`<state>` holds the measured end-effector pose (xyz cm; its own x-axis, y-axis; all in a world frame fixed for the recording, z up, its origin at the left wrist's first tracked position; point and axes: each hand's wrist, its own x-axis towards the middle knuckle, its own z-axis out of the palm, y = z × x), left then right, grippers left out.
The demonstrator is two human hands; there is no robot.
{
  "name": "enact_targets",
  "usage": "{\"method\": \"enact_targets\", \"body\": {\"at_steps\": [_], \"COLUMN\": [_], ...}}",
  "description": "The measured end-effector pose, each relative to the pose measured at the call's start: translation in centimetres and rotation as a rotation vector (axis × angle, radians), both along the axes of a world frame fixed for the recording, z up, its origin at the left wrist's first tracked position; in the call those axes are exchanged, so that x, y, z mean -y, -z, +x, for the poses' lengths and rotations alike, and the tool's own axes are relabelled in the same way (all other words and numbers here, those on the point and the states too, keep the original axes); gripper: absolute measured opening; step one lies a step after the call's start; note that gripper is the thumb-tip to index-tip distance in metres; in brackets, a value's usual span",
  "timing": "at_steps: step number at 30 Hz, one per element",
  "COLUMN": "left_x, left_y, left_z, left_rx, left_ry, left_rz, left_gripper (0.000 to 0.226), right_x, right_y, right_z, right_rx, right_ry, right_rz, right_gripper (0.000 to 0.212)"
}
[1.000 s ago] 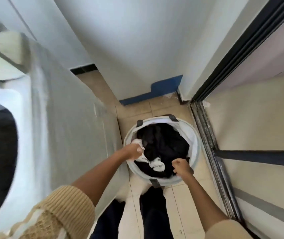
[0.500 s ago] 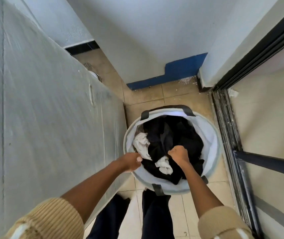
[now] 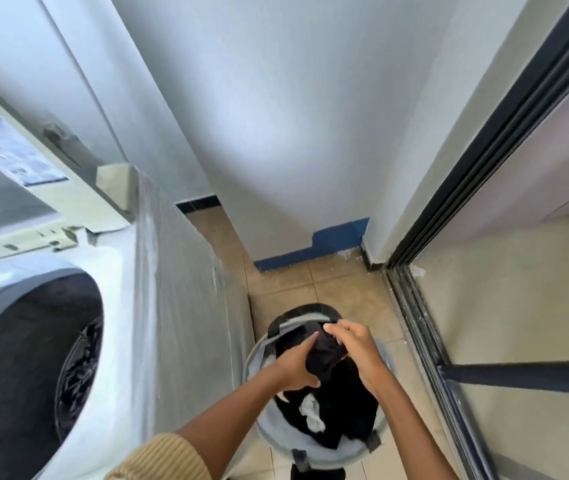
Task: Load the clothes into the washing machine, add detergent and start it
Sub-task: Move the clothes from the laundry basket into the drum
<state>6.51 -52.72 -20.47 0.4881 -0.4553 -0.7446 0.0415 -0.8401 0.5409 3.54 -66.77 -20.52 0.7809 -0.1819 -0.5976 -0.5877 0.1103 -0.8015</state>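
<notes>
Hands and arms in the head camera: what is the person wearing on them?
No gloves on the left hand or the right hand. A tan ribbed knitted sleeve covers the upper part of the left arm; the right forearm shows no sleeve up to the picture's edge.

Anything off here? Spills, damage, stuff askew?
Nothing spilled or broken. Only oddity: white flecks and a scrap on the tiles by the blue skirting and door track, likely paint or dust debris. The laundry basket stands upright; left hand and right hand grip a black garment over it.
</notes>
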Motion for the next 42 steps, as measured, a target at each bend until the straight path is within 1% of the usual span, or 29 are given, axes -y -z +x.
{"method": "enact_targets", "body": {"at_steps": [2, 3, 4, 7, 9, 12, 14, 15, 16, 17, 19, 21, 22, 24, 25, 26, 27, 28, 29, 30, 31, 32, 34, 36, 37, 39, 41, 42], "left_x": [0.5, 0.8, 0.9, 1.2, 1.3, 1.4, 1.2, 1.0, 0.7, 0.3, -0.8, -2.1, -2.7, -4.1, -4.9, -5.9, -6.9, -8.1, -9.4, -10.8, -12.5, -14.2, -17.7, -21.5, -22.9, -26.4, -29.4, -30.8], "left_y": [-2.2, -3.1, -3.7, -6.0, -7.8, -10.4, -12.6, -13.8, -15.0, -16.3, -19.3, -22.2, -23.5, -26.2, -27.4, -28.6, -29.7, -30.6, -31.4, -31.9, -32.5, -32.8, -33.3, -34.0, -34.2, -34.4, -34.7, -34.8], "left_z": [-0.5, -0.6, -0.6, -0.5, -0.3, 0.2, 0.8, 1.1, 1.5, 1.9, 2.4, 3.0, 3.2, 3.5, 3.6, 3.7, 3.7, 3.7, 3.7, 3.8, 4.0, 4.2, 4.6, 4.8, 4.8, 4.7, 4.2, 4.0], "left_rx": [0.009, 0.027, 0.048, 0.115, 0.141, 0.142, 0.134, 0.116, 0.088, 0.055, -0.024, -0.055, -0.069, -0.123, -0.164, -0.205, -0.235, -0.259, -0.272, -0.268, -0.248, -0.226, -0.177, -0.081, -0.036, 0.059, 0.122, 0.161], "left_ry": [-0.044, -0.085, -0.131, -0.224, -0.280, -0.368, -0.438, -0.478, -0.505, -0.515, -0.524, -0.532, -0.533, -0.560, -0.587, -0.614, -0.644, -0.675, -0.706, -0.734, -0.771, -0.810, -0.898, -1.016, -1.057, -1.135, -1.213, -1.259], "left_rz": [-0.063, -0.098, -0.129, -0.195, -0.256, -0.351, -0.398, -0.430, -0.467, -0.505, -0.569, -0.633, -0.672, -0.770, -0.822, -0.877, -0.925, -0.966, -0.995, -1.014, -1.027, -1.060, -1.127, -1.154, -1.160, -1.195, -1.242, -1.249], "left_gripper": [0.088, 0.082, 0.073, 0.039, 0.024, 0.022, 0.022, 0.024, 0.026, 0.027, 0.027, 0.024, 0.023, 0.027, 0.030, 0.031, 0.030, 0.030, 0.031, 0.033, 0.037, 0.041, 0.045, 0.037, 0.036, 0.046, 0.048, 0.045], "right_x": [-0.5, -0.6, -0.7, -1.2, -1.3, -1.3, -0.9, -0.7, -0.5, -0.3, 0.2, 0.3, 0.2, -0.3, -0.9, -1.7, -2.6, -3.4, -4.2, -5.1, -6.0, -6.9, -8.2, -9.7, -10.1, -11.9, -14.4, -15.9], "right_y": [-3.0, -4.4, -5.5, -9.0, -10.9, -13.8, -15.6, -16.3, -17.0, -17.2, -16.6, -15.2, -14.4, -12.9, -12.1, -11.5, -11.3, -11.6, -12.0, -13.3, -15.0, -17.0, -20.5, -24.1, -25.8, -29.2, -32.5, -34.2], "right_z": [-0.4, -0.5, -0.7, -0.7, -0.6, -0.9, -1.4, -1.7, -2.2, -2.7, -3.7, -4.6, -4.9, -4.8, -4.5, -4.2, -3.7, -2.9, -2.0, -1.3, -0.5, 0.4, 1.8, 3.1, 3.6, 4.9, 6.0, 6.3], "right_rx": [0.061, 0.090, 0.119, 0.189, 0.237, 0.327, 0.400, 0.424, 0.432, 0.427, 0.356, 0.231, 0.172, 0.065, 0.030, 0.042, 0.089, 0.139, 0.187, 0.195, 0.188, 0.189, 0.256, 0.355, 0.402, 0.480, 0.566, 0.601], "right_ry": [0.060, 0.098, 0.134, 0.183, 0.195, 0.220, 0.281, 0.294, 0.299, 0.309, 0.279, 0.099, -0.035, -0.251, -0.279, -0.262, -0.212, -0.144, -0.066, -0.014, 0.012, 0.009, 0.017, 0.033, 0.042, 0.003, -0.045, -0.067], "right_rz": [0.003, 0.014, 0.029, 0.084, 0.112, 0.154, 0.248, 0.262, 0.231, 0.157, -0.090, -0.345, -0.462, -0.580, -0.588, -0.582, -0.542, -0.460, -0.365, -0.277, -0.200, -0.174, -0.159, -0.126, -0.124, -0.109, -0.029, 0.033], "right_gripper": [0.042, 0.043, 0.043, 0.042, 0.039, 0.024, 0.010, 0.016, 0.026, 0.033, 0.042, 0.054, 0.071, 0.118, 0.131, 0.134, 0.129, 0.115, 0.092, 0.065, 0.041, 0.029, 0.023, 0.019, 0.021, 0.028, 0.029, 0.029]}}
